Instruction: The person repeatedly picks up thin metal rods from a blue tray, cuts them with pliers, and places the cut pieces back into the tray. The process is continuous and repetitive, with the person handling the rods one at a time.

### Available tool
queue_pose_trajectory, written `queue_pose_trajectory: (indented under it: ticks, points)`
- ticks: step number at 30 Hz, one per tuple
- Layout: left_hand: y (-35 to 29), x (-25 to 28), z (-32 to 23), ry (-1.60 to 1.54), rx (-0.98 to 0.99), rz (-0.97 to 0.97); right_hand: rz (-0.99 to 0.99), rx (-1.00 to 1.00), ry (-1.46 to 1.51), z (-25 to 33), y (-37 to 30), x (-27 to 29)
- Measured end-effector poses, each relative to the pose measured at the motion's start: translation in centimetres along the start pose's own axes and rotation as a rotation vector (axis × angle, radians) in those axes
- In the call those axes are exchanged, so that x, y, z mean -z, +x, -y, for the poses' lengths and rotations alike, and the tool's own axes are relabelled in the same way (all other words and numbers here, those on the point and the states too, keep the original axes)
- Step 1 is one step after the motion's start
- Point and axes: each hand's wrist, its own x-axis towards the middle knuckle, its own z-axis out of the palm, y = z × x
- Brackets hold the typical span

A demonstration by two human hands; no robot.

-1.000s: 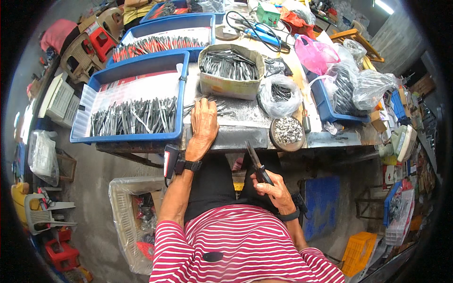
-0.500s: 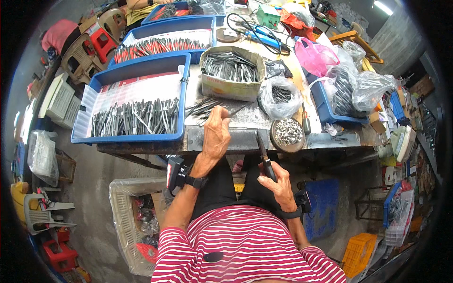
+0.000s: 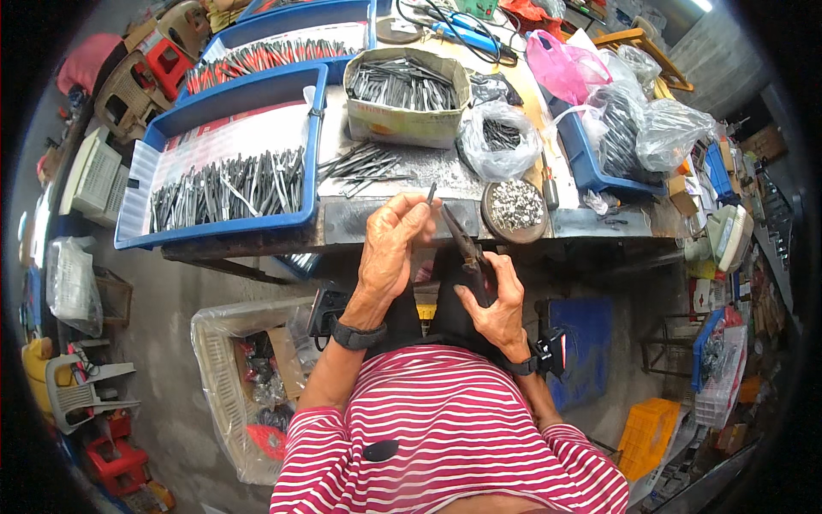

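My left hand [image 3: 392,244] is raised just off the table's front edge, thumb and fingertips pinching a thin dark strip [image 3: 431,193] that points up. Close beside it, my right hand [image 3: 498,310] is wrapped round the dark handles of a pair of pliers [image 3: 463,244]. The jaws tilt up and left, near the left fingertips; whether they touch the strip I cannot tell. Beyond the left hand lies a loose pile of similar dark strips [image 3: 364,164]. A round dish [image 3: 507,233] of small white and dark bits sits right of the pliers.
At the left a blue tray [image 3: 218,224] holds rows of dark strips. A cut-down carton [image 3: 402,128] full of strips stands behind the pile. Beside it is a clear plastic bag [image 3: 501,154] with dark pieces. Another blue tray [image 3: 591,167] with bags is at the right.
My left hand has come from the strip pile toward the pliers, with a strip in its fingers. The pliers have tilted left toward it. The whole view has shifted slightly.
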Motion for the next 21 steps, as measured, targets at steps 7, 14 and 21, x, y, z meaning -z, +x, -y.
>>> queue_pose_trajectory:
  ticks: [7, 14, 21]
  points:
    - [-0.5, 0.4, 0.8, 0.012, -0.038, -0.067, -0.054, 0.081, -0.13, -0.2, 0.1, -0.3]
    - [-0.7, 0.6, 1.3, -0.041, -0.02, -0.096, -0.082, 0.099, -0.178, -0.3, -0.2, -0.7]
    - [-1.0, 1.1, 1.6, -0.061, 0.013, -0.091, -0.074, 0.128, -0.202, -0.6, -0.5, -0.7]
